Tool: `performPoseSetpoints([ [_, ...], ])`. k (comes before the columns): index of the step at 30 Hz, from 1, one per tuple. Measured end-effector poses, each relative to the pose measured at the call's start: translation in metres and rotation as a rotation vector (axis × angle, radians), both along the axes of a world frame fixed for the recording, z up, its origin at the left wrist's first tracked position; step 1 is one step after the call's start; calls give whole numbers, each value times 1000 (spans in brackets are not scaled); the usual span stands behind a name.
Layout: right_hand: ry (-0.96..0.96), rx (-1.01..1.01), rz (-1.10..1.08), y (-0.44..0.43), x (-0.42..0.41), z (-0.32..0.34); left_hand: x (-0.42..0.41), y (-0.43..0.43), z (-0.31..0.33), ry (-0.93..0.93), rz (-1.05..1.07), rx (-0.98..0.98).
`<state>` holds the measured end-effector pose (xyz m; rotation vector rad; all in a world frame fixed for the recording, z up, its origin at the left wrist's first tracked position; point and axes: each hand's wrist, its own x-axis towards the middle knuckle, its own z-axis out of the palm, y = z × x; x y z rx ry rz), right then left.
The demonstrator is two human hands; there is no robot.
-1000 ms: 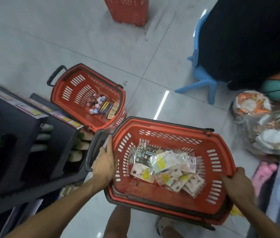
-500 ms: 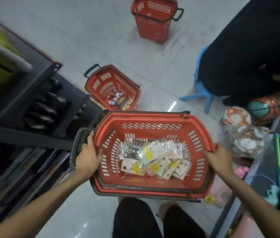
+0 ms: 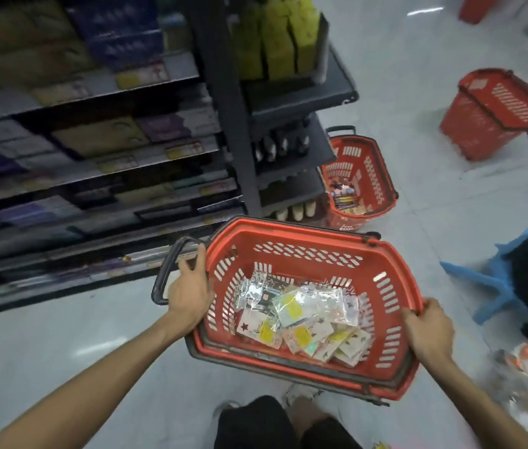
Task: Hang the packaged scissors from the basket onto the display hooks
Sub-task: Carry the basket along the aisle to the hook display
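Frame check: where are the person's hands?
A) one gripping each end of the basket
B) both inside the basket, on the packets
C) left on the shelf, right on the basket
A: the left hand and the right hand each grip an end of the basket; the packets lie untouched.

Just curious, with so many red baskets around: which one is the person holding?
The nearest basket, full of clear packets: the left hand and right hand grip its opposite rims. The other baskets stand on the floor.
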<state>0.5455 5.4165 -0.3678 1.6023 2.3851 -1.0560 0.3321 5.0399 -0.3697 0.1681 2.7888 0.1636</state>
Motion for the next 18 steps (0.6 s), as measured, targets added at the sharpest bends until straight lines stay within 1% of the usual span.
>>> performPoseSetpoints([
  [3,-13,42,188,-58,-38,-4,8,-79,5,0,99,-57],
  [6,48,107,410,-133,-77,-1,24,-161,16,29,223,-91],
  [9,51,172,629,-212,-112,6,48,-245,32,55,352,-83],
  [13,36,218,874,-317,-154,19,84,-353,49,135,471,-53],
  [16,10,274,1026,-392,-181,24,107,-421,60,170,591,-74],
  [18,29,271,1116,-438,-198,28,121,-461,68,174,672,-92],
])
